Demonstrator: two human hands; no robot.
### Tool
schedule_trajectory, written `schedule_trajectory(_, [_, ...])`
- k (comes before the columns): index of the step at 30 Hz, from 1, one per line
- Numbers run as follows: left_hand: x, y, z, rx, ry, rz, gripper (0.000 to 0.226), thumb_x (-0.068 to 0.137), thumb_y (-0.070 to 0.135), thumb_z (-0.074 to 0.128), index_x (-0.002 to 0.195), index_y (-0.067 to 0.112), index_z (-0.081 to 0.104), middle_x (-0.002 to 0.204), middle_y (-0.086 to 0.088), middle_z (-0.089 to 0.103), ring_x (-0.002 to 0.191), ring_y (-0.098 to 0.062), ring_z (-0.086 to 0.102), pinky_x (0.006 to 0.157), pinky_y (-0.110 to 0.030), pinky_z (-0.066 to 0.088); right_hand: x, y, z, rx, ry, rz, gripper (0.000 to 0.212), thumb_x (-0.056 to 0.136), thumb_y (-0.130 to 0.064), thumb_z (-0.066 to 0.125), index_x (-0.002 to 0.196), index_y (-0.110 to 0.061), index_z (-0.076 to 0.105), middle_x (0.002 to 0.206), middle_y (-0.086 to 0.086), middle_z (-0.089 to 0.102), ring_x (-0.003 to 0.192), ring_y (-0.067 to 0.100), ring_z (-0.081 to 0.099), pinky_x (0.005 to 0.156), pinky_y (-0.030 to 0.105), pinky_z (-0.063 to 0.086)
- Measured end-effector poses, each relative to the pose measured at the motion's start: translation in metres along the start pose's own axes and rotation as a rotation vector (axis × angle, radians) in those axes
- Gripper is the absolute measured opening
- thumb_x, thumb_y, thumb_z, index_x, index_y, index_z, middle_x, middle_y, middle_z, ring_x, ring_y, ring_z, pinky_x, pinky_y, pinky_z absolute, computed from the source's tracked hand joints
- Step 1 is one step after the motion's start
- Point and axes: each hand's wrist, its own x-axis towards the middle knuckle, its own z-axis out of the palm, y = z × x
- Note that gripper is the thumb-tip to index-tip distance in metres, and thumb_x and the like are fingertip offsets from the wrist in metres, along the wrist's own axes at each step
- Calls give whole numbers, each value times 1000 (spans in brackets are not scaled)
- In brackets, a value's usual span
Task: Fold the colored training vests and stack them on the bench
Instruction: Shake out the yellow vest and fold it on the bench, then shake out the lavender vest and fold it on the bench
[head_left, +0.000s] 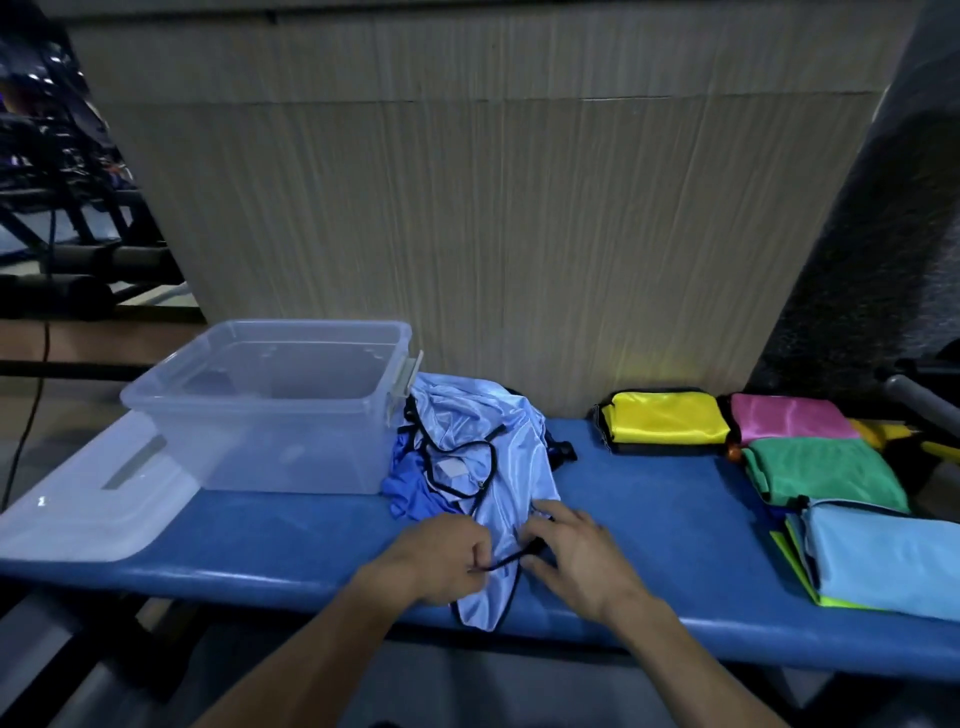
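A crumpled light blue vest (498, 467) with black trim lies on the blue padded bench (649, 519), draped over a darker blue vest (410, 486). My left hand (441, 558) pinches the black trim at the vest's near edge. My right hand (576, 556) grips the same edge a little to the right. Folded vests lie at the bench's right end: a yellow one (667, 418), a pink one (789, 418), a green one (826, 470) and a light blue one (883, 556) on top of a lime one.
A clear plastic bin (275, 405) stands on the left of the bench, its lid (88, 499) lying beside it at the far left. A ribbed wall panel rises right behind the bench. Gym equipment shows at the far left and right.
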Motion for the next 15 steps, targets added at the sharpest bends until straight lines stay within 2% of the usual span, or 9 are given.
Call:
schedule_trajectory(2, [-2, 0, 2, -240, 64, 105, 10, 92, 24, 67, 90, 15, 63, 85, 0, 63, 80, -15, 60, 75, -33, 46, -3, 0, 0, 74, 80, -44, 11, 99, -39, 57, 100, -29, 61, 137, -13, 51, 121, 20, 51, 99, 36, 41])
schedule_trajectory(3, [-3, 1, 0, -382, 117, 121, 12, 94, 25, 65, 88, 15, 61, 80, 2, 60, 74, -11, 56, 73, -34, 47, -6, 0, -3, 162, 120, -72, 13, 98, -35, 58, 89, -27, 58, 118, -12, 59, 105, 16, 57, 90, 36, 44])
schedule_trajectory(5, [-6, 1, -6, -640, 274, 135, 10, 97, 25, 62, 90, 19, 60, 80, 4, 62, 76, -8, 57, 78, -34, 49, -13, -4, -17, 507, 213, -12, 24, 100, -24, 58, 77, -23, 52, 80, -10, 58, 74, 7, 52, 73, 34, 43])
schedule_trajectory(6, [-6, 2, -10, -721, 347, 141, 9, 99, 22, 62, 90, 19, 61, 82, 5, 63, 80, -8, 59, 82, -33, 49, -16, -6, -26, 697, 249, 38, 25, 101, -18, 57, 77, -20, 52, 72, -7, 54, 68, 7, 48, 71, 32, 40])
schedule_trajectory(8, [-7, 3, -19, -817, 406, 155, 9, 100, 16, 63, 91, 15, 62, 85, 9, 64, 86, -5, 61, 87, -27, 46, -24, -11, -46, 978, 288, 63, 28, 103, -11, 53, 77, -19, 56, 69, -5, 50, 68, 9, 45, 68, 30, 39])
schedule_trajectory(12, [-8, 18, -26, -887, 372, 172, 11, 100, 20, 64, 92, 12, 67, 89, 9, 70, 90, -3, 64, 90, -22, 46, -37, -12, -69, 1243, 335, 64, 31, 102, -17, 59, 72, -25, 61, 73, 1, 53, 74, 18, 48, 67, 33, 38])
schedule_trajectory(15, [-7, 29, -29, -914, 424, 191, 11, 100, 20, 63, 91, 17, 68, 87, 15, 69, 92, -1, 64, 89, -17, 45, -46, -3, -79, 1225, 366, 87, 22, 98, -18, 66, 76, -22, 66, 74, 3, 58, 74, 19, 50, 64, 29, 39])
